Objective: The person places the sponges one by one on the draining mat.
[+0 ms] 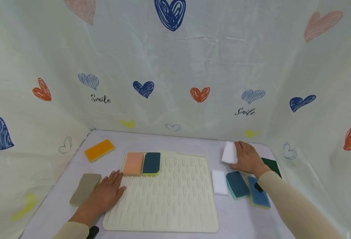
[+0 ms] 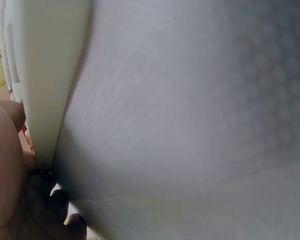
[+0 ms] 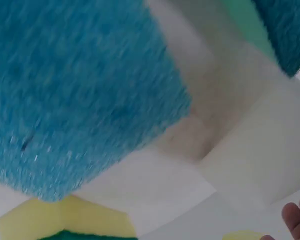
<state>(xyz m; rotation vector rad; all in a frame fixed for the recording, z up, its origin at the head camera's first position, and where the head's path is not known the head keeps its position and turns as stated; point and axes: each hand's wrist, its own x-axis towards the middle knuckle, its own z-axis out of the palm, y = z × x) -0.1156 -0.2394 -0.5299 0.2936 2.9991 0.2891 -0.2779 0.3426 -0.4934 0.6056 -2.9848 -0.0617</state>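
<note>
My right hand [image 1: 247, 158] grips a white sponge [image 1: 229, 152] at the back right of the table, thumb at its near edge and fingers at its far corner. My left hand [image 1: 110, 191] lies with straight fingers along the left edge of a cream ridged mat [image 1: 175, 199], beside a grey-brown sponge [image 1: 85, 188]. At the mat's back left corner, a peach sponge [image 1: 133, 164] and a dark blue sponge [image 1: 151, 163] with a yellow underside sit side by side. In the right wrist view, a blue scouring sponge [image 3: 80, 90] fills the upper left and fingertips [image 3: 293, 218] show at lower right.
Right of the mat lie another white sponge [image 1: 219, 183], a blue-and-mint sponge [image 1: 237, 184] and a blue-and-yellow sponge [image 1: 262, 198]. A dark green pad [image 1: 272, 166] is partly hidden by the right wrist. An orange sponge [image 1: 99, 150] lies back left. A heart-printed sheet [image 1: 169, 59] surrounds the table.
</note>
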